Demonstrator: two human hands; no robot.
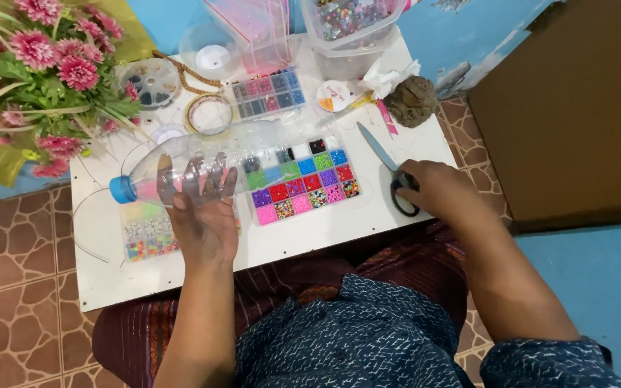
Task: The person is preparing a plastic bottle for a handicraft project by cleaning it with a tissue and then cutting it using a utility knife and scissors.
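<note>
My left hand (206, 215) grips a clear plastic bottle (203, 162) with a blue cap (121, 190), held sideways over the low white table (310, 233); the cap points left. My right hand (433, 188) rests on the black handles of a pair of scissors (389, 169) lying on the table's right side, blades pointing up-left. Between the hands lies a bead organiser box (303, 183) with many compartments of coloured beads.
A second bead box (267, 92), a small tray of letter beads (149, 233), round bead cases (151, 80), clear tubs (350, 29), a brown lump (411, 100) and pink flowers (44, 65) crowd the table. A brown board (569, 108) stands at right.
</note>
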